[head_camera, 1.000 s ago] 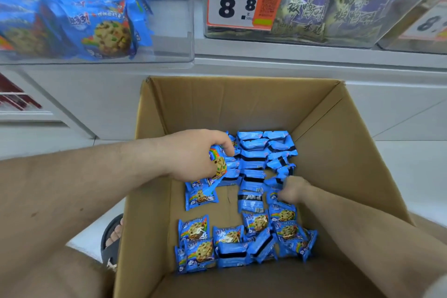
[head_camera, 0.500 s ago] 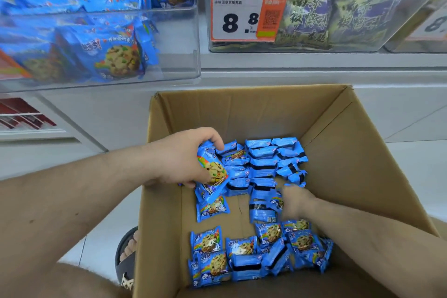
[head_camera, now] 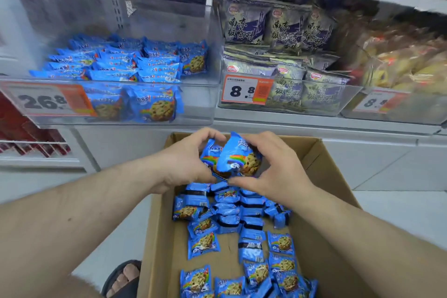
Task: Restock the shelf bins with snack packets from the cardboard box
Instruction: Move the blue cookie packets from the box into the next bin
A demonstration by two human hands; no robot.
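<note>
Left hand [head_camera: 186,164] and right hand [head_camera: 271,172] cup a bunch of blue packets [head_camera: 233,159] above the box [head_camera: 321,176], gathered together likely so none slip before reaching the bin [head_camera: 193,113].

This is a shop aisle. Clear plastic shelf bins [head_camera: 145,113] hold stacked blue cookie packets [head_camera: 154,106] and purple snack bags [head_camera: 287,29], each fronted by an orange-and-white price tag [head_camera: 246,91], above a white metal shelf edge [head_camera: 314,123].
</note>
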